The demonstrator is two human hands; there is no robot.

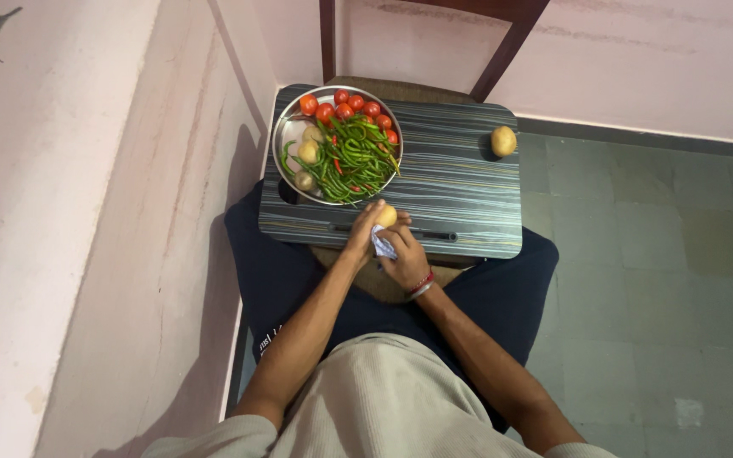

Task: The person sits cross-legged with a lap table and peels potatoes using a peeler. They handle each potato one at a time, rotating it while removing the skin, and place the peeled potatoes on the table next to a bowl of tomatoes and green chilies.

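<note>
My left hand (365, 231) grips a small yellow potato (387, 216) at the near edge of a striped grey lap table (460, 195). Right below it, my right hand (406, 259) is closed on a crumpled white and blue cloth (383, 244) that touches the potato. A red band circles my right wrist. Both hands meet over the table's front edge, just in front of a round steel plate (285, 136).
The steel plate holds red tomatoes (345, 108), green chillies (352, 159) and small potatoes (309, 153). Another potato (503, 141) lies alone at the table's far right corner. A wooden chair (502, 34) stands behind; a pink wall runs along the left, tiled floor on the right.
</note>
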